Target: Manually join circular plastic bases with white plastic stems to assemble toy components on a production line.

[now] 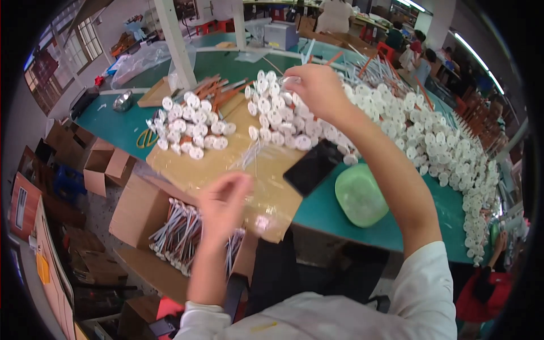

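My right hand [317, 90] reaches over the far pile of white disc-ended sticks [275, 116], fingers pinched on a white disc [292, 82] at the pile's top edge. The stick below that disc is hidden. Smeared by motion, my left hand [224, 198] hovers above the near part of a brown cardboard sheet [198, 173]; its fingers look curled, but whether they hold anything is unclear. Just beyond it lie some thin clear strips [258, 153]. A smaller bunch of disc-ended sticks [192, 124] rests on the sheet's left side.
A dark phone [313, 167] and a green plastic container [361, 195] lie under my right forearm. More disc-ended sticks [430, 136] spread along the table's right side. An open carton [141, 212] of sticks stands below the left edge. Yellow-handled scissors [146, 137] and a metal bowl [122, 101] sit at left.
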`<state>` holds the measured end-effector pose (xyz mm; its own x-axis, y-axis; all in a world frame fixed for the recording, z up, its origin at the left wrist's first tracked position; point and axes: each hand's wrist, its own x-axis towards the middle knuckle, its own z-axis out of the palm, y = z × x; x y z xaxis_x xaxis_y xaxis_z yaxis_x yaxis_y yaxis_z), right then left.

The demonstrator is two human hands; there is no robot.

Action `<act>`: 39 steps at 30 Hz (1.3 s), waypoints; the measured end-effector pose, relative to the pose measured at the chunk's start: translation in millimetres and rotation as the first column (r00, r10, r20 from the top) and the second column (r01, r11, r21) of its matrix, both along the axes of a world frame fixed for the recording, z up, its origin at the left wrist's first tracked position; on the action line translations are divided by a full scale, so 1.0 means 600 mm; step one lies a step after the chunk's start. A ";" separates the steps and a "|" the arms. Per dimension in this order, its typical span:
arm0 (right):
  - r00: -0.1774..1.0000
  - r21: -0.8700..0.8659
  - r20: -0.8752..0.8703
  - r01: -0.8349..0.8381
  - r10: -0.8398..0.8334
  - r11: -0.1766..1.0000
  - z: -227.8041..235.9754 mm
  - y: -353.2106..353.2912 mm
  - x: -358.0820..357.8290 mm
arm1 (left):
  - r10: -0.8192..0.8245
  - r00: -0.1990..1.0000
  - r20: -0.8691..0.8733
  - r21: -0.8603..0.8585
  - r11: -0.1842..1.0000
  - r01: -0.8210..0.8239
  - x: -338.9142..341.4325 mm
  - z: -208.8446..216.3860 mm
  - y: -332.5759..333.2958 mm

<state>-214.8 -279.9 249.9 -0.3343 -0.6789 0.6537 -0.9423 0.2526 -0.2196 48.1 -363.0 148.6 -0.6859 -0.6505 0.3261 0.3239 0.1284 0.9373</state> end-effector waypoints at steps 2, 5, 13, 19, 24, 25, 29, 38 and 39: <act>0.985 -0.127 0.080 -0.143 0.154 0.982 -0.018 0.081 0.092 | -0.135 0.991 -0.025 0.222 0.965 0.137 0.020 -0.021 0.089; 0.912 -0.225 0.356 -0.128 0.203 0.966 -0.081 0.212 0.239 | -0.369 0.923 -0.107 0.351 0.855 0.383 0.033 -0.057 0.169; 0.636 -0.728 0.549 0.046 0.542 0.684 -0.263 0.451 0.508 | -0.733 0.609 -0.302 0.206 0.574 0.793 0.145 -0.109 0.356; 0.591 -0.570 0.726 0.231 0.352 0.788 -0.308 0.508 0.574 | -0.603 0.696 -0.389 0.434 0.547 0.716 0.202 -0.177 0.426; 0.442 -0.667 0.725 0.261 0.528 0.697 -0.329 0.519 0.596 | -0.645 0.648 -0.405 0.414 0.502 0.759 0.220 -0.180 0.439; 0.354 -0.659 0.746 0.261 0.565 0.706 -0.328 0.522 0.597 | -0.645 0.673 -0.362 0.398 0.545 0.738 0.226 -0.179 0.438; 0.143 -0.651 0.737 0.414 0.661 0.636 -0.324 0.509 0.606 | -0.615 0.716 -0.332 0.360 0.619 0.698 0.231 -0.186 0.430; 0.295 -0.655 0.756 0.309 0.585 0.690 -0.323 0.520 0.585 | -0.532 0.773 -0.347 0.364 0.683 0.633 0.224 -0.188 0.426; 0.299 -0.653 0.757 0.310 0.581 0.691 -0.326 0.520 0.582 | -0.543 0.763 -0.350 0.381 0.662 0.645 0.223 -0.183 0.428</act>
